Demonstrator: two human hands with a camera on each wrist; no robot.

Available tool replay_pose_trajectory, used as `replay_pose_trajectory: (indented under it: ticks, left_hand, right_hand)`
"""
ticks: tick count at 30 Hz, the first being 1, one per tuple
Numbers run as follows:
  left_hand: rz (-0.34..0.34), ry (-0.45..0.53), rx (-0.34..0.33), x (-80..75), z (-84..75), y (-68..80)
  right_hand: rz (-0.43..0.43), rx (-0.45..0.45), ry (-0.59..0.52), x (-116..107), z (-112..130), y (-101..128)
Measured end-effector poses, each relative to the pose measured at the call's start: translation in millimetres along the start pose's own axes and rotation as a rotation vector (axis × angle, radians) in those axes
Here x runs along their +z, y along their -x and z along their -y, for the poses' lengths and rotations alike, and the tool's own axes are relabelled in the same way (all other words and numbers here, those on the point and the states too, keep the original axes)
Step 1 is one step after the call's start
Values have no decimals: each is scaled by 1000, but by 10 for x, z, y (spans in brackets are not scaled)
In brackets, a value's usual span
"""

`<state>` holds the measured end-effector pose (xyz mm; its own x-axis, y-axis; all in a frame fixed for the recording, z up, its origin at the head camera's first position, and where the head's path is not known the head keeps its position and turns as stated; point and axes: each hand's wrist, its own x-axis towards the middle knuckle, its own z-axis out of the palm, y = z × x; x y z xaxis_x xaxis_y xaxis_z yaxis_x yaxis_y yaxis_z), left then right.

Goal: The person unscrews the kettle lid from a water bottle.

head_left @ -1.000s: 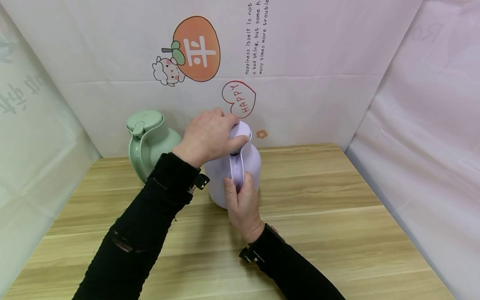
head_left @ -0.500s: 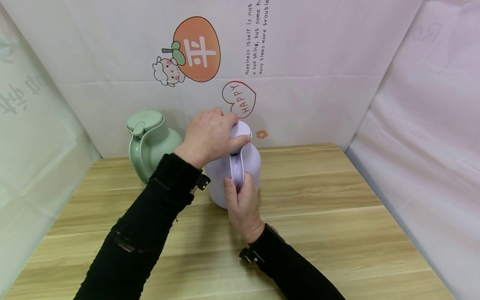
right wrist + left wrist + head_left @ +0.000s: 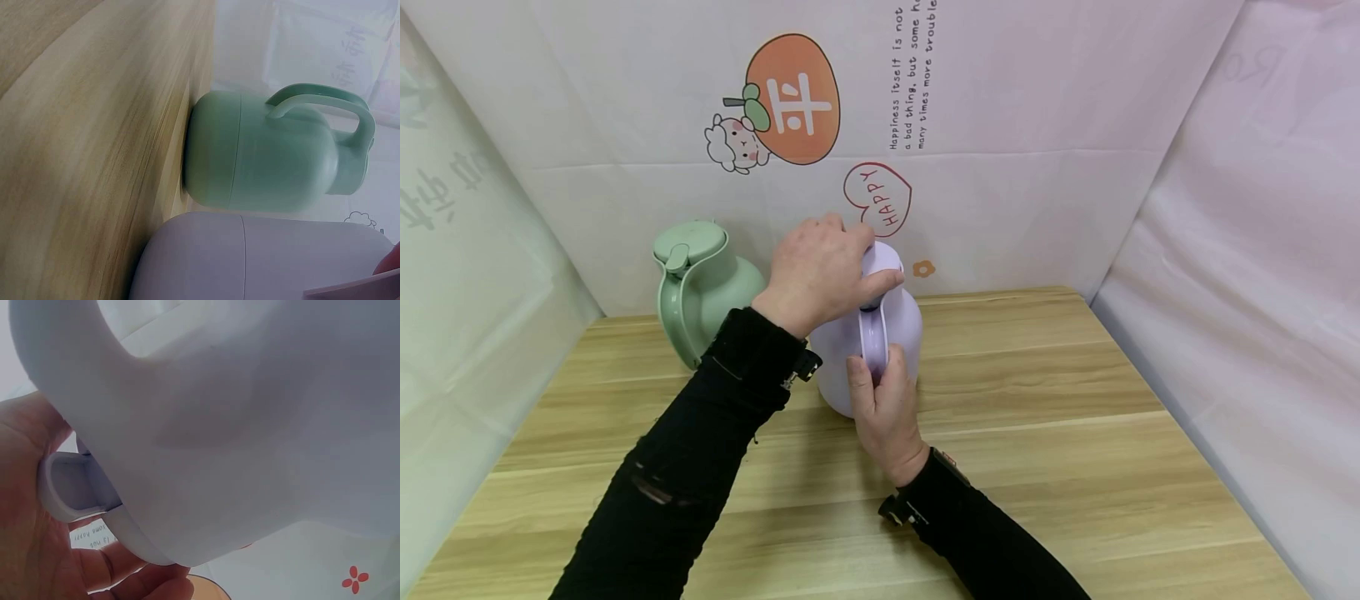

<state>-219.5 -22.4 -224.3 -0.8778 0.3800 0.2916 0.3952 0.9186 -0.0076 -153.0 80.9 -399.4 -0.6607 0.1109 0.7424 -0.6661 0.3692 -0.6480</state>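
Gripping the lilac jug's (image 3: 898,329) handle, the right hand (image 3: 886,408) should brace firmly while the left hand (image 3: 816,271) clasps the lid (image 3: 883,258) (green jug (image 3: 700,287) sits near the tabletop's (image 3: 1037,433) far edge).

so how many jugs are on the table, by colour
lilac jug: 1, the left hand grips its lid, the right hand holds its handle
green jug: 1, standing beside it near the back wall, lid on, untouched
total: 2 jugs on the wooden table
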Motion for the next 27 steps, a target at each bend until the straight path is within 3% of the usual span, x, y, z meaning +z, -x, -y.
replay_pose_trajectory:
  ticks: [16, 21, 27]
  left_hand:
    - [-50, -11, -38, 21, -34, 53]
    - [-16, 20, -47, 24, -44, 75]
    - [27, 103, 9, 25, -48, 79]
  right_hand:
    - [13, 5, -11, 0, -22, 3]
    - [17, 7, -19, 5, -16, 0]
    - [22, -8, -35, 3, -11, -1]
